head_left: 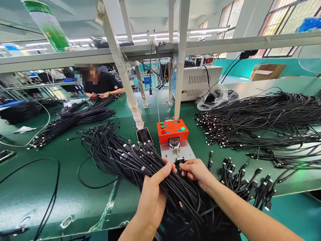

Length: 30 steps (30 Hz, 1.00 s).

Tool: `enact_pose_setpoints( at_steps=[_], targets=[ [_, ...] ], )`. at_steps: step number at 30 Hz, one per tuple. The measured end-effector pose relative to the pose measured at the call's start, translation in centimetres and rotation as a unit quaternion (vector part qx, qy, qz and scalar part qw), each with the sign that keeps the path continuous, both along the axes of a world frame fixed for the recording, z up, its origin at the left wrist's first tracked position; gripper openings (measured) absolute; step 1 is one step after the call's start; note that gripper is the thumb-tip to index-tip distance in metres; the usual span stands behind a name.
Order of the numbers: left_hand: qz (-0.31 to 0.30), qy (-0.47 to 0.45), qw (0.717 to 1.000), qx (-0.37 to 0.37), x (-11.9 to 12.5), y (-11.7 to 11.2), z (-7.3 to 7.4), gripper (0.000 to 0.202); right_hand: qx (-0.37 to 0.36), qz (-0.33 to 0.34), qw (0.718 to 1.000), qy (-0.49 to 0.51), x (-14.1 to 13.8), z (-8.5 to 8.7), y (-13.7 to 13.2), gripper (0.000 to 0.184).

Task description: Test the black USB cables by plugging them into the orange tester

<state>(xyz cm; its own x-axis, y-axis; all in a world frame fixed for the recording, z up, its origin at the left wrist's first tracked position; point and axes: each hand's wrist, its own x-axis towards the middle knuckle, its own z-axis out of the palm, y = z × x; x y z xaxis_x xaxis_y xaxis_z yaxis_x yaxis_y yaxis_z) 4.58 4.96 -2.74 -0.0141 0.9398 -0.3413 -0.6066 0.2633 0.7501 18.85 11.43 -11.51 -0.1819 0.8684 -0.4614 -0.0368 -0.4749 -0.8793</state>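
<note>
My left hand [152, 192] is closed around a thick bundle of black cables [130, 157] that runs from the table's left-middle toward me and hangs over the front edge. My right hand [197, 170] pinches a cable end just in front of the small orange test box [172, 131], which has coloured buttons, a round gauge and a grey metal base plate [187, 154]. Both hands almost touch each other at the plate's front edge.
A black phone [144, 136] lies left of the orange box. More cable piles lie at right [263, 117] and far left [75, 117]. Loose connector ends [250, 182] sit at the near right. A person [100, 83] works across the green table. White frame posts [179, 67] rise behind the box.
</note>
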Motion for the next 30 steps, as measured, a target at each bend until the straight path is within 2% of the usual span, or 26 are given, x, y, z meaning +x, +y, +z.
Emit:
enact_pose_setpoints(
  at_steps=[14, 19, 24, 27, 29, 30],
  targets=[
    [-0.011, 0.004, 1.000, 0.011, 0.3, 0.4, 0.0, 0.020, -0.010, 0.005, 1.000, -0.017, 0.1, 0.5, 0.0, 0.024],
    [-0.019, 0.001, 1.000, 0.015, 0.5, 1.4, -0.1, 0.024, -0.003, 0.040, 0.998, -0.040, 1.0, 0.9, -0.1, 0.022],
    [-0.033, -0.005, 0.999, 0.023, 1.0, 2.6, -0.3, 0.025, 0.035, 0.075, 0.994, -0.074, 1.4, 0.9, -0.8, 0.017],
    [-0.040, -0.006, 0.999, 0.029, 1.2, 2.8, -0.3, 0.024, 0.059, 0.139, 0.980, -0.127, 1.2, 1.2, -1.0, 0.011],
    [-0.044, -0.007, 0.999, 0.031, 1.2, 2.8, -0.3, 0.025, 0.096, 0.192, 0.957, -0.195, 1.7, 2.1, -1.2, 0.010],
    [-0.046, -0.009, 0.998, 0.031, 1.1, 2.7, -0.4, 0.025, 0.125, 0.201, 0.937, -0.258, 2.4, 2.8, -1.4, 0.011]
  ],
)
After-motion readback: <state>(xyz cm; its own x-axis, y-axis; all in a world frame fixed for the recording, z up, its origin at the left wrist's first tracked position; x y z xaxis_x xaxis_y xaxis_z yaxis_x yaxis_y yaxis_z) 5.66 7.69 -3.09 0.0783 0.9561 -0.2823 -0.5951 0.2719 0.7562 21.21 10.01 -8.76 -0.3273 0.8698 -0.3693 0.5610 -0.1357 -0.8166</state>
